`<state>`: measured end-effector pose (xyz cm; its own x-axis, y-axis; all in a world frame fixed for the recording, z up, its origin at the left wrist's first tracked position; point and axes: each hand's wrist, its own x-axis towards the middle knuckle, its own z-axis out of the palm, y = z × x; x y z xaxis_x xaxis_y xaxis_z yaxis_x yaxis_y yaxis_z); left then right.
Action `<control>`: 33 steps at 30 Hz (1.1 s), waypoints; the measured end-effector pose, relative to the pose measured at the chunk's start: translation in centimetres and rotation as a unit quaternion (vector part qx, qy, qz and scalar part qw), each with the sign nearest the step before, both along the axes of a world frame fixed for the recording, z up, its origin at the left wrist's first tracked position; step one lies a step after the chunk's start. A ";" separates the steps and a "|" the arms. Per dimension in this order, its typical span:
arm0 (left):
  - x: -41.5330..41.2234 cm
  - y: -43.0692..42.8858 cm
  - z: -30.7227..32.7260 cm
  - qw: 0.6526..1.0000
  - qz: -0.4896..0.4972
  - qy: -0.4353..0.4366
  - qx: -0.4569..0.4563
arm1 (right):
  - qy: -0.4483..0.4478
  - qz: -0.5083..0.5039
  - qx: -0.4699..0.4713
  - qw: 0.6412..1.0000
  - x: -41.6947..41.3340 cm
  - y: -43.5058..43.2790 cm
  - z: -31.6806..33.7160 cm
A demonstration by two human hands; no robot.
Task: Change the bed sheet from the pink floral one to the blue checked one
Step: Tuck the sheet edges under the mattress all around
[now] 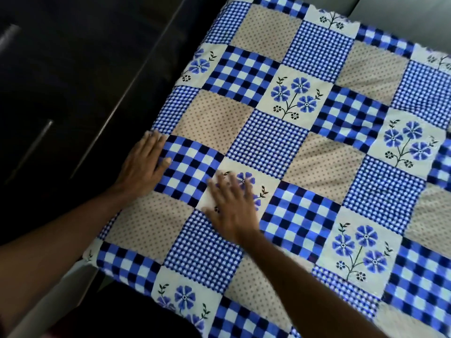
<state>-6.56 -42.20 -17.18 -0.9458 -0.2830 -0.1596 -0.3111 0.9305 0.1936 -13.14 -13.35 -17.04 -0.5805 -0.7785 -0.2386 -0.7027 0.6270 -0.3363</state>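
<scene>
Blue checked sheet (pixel 305 147) lies spread flat over the bed, hiding the bed's surface. Its left edge runs on a slant from lower left to top centre, and the cloth reaches away toward the upper right. The far and right edges are cut off, so I cannot tell its long axis.

It is one sheet of soft printed cloth in square patches of four kinds:
- bold blue, navy and white check
- fine gingham
- beige with small dots
- cream with blue flowers

Faint creases cross the beige squares.

Two hands lie on it, near each other but apart. The left hand (pixel 146 162) rests flat at the left edge with fingers straight. The right hand (pixel 231 203), blurred, presses flat on a flower patch with fingers spread.

A dark cabinet (pixel 61 81) with two metal bar handles (pixel 31 152) stands to the left.
</scene>
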 end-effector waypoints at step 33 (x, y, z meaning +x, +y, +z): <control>31.5 18.7 -2.1 0.986 0.135 -0.059 0.074 | -0.105 0.215 -0.117 0.964 24.3 5.2 0.7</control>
<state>24.95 -23.51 -19.32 -0.8116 -0.4876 -0.3219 -0.5722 0.7748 0.2690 11.12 -8.19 -16.30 -0.1508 -0.9831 -0.1039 -0.7810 0.1829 -0.5971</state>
